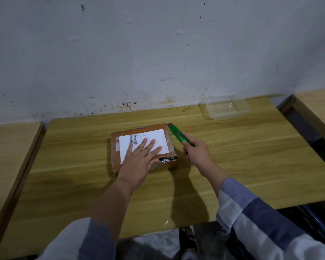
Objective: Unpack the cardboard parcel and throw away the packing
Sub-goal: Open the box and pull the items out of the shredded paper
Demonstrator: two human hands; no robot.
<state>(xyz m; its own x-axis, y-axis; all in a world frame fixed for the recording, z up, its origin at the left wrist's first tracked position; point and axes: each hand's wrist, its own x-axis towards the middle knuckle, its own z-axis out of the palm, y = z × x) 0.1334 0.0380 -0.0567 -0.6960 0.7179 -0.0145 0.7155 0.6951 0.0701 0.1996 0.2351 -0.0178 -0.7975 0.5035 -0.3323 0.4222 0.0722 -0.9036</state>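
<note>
Slitting tape on the cardboard parcel (142,147) mid-table (233,156), left hand (139,160) flat on top, right hand (197,152) gripping green cutter (178,135) at far-right corner; next, probably a shallow steady draw along the edge.

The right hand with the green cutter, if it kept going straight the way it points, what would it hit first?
Probably the parcel's far right corner: the cutter in the right hand already has its tip there. Beyond it lie bare table and the wall; depth is unclear.

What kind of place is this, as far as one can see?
Probably a plain home or workshop room: wooden tables pushed against a stained white wall, a parcel on one, and a clear plastic tub behind.
</note>
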